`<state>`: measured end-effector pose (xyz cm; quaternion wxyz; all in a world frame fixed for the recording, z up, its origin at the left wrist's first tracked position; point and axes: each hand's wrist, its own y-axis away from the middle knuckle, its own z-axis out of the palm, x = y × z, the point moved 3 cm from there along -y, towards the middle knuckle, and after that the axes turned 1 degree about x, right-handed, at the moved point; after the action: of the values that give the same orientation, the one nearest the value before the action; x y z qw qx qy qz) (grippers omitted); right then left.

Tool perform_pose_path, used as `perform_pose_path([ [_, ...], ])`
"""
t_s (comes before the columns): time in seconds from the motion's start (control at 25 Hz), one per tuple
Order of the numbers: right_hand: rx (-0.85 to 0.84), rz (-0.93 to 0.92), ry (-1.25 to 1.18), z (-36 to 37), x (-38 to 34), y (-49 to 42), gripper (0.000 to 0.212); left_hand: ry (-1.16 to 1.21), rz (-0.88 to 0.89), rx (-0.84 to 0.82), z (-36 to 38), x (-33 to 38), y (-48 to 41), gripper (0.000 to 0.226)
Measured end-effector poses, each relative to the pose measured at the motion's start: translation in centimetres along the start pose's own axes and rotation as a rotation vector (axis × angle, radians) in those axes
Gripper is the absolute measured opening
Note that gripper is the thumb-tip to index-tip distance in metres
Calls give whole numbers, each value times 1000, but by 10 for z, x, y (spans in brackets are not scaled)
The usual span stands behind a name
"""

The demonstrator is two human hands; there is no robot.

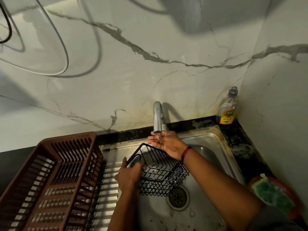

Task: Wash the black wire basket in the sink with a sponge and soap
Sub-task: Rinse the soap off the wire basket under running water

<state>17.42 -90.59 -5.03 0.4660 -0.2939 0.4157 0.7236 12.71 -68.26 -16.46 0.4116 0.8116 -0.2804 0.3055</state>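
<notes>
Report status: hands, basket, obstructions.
Left hand grips basket over sink. Right hand open under tap. Sponge untouched. Nothing obstructing.

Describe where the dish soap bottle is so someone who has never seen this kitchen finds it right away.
Start at the steel sink and follow its back rim to the right, into the corner of the marble walls. The dish soap bottle stands upright there on the dark counter. It is the only bottle around: clear, with a grey cap and a yellow label.

From the person's head the single wide camera looks forward and steeply down, close over the sink (215, 147) and both forearms, the marble wall (133, 72) filling its upper half.
</notes>
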Motion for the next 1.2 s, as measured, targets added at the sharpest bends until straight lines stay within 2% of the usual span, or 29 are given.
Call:
perform_pose_path([
  [0.08,36,71,-35,-9,3,6,29,4,-10,-27,-6,6,12,136],
  [0.16,28,145,51,-13,6,10,30,22,-35,-86,-5,11,23,147],
  [0.28,20,184,216,-8,3,14,41,50,-123,-162,-1,2,20,146],
  [0.36,54,133,192,-4,2,11,41,98,-157,-229,0,0,24,144],
  [0.4,38,109,135,-1,2,10,36,117,-177,-260,-2,7,39,140],
  [0.48,-68,63,46,5,0,12,23,175,-205,-279,-6,21,69,116],
  [0.56,-114,-21,97,4,2,16,23,225,-234,-303,-13,41,106,91],
  [0.68,8,-206,447,-8,15,24,18,175,-239,-273,-19,50,116,71],
  [0.76,17,-319,716,-21,34,29,12,147,-217,-276,-19,53,118,66],
  [0.88,-4,-411,1026,-31,56,36,22,187,-212,-281,-20,59,133,80],
  [1.0,59,-424,987,-26,60,38,35,234,-155,-278,-12,49,124,111],
  [1.04,97,-422,930,-26,59,37,37,213,-124,-274,-13,46,118,113],
  [1.2,181,-332,782,-28,55,31,39,84,-40,-298,-33,61,137,61],
])
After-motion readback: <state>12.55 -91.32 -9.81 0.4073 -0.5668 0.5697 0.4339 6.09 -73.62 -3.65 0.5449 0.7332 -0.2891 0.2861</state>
